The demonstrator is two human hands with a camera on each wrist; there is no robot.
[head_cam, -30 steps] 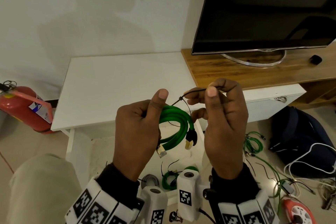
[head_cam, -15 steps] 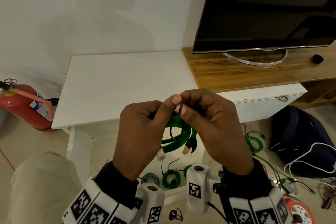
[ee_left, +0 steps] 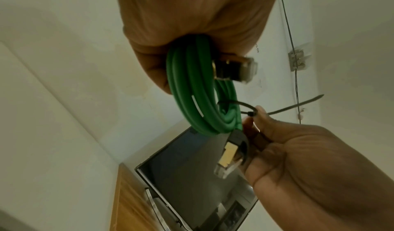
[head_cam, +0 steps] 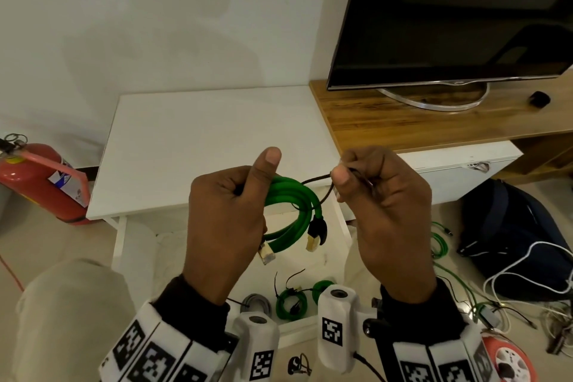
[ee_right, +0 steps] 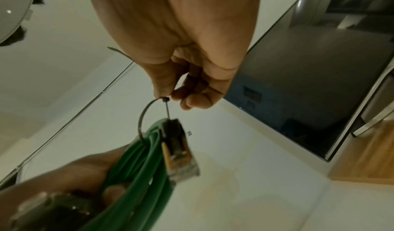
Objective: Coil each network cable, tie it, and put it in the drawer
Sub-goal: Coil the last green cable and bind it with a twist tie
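My left hand (head_cam: 229, 214) grips a coiled green network cable (head_cam: 291, 205) in front of me, thumb raised. The cable's two plugs (head_cam: 316, 232) hang free below the coil. A thin black zip tie (head_cam: 322, 180) forms a loose loop round the coil (ee_right: 145, 121), seen also in the left wrist view as a black zip tie (ee_left: 247, 107) with its tail sticking out. My right hand (head_cam: 372, 189) pinches the tie at its head (ee_right: 165, 99), just right of the coil. An open white drawer (head_cam: 297, 329) below holds other tied green coils (head_cam: 291, 302).
A white table (head_cam: 201, 146) stands ahead, a wooden TV stand (head_cam: 403, 124) with a television (head_cam: 449, 15) to its right. A red fire extinguisher (head_cam: 40, 183) lies at left. Loose green and white cables (head_cam: 440, 245) and a dark bag (head_cam: 511, 226) clutter the floor at right.
My hands came together over the coil half a second ago and have drawn apart again. The right hand now pulls the tie out to the right, leaving a loop round the cable.
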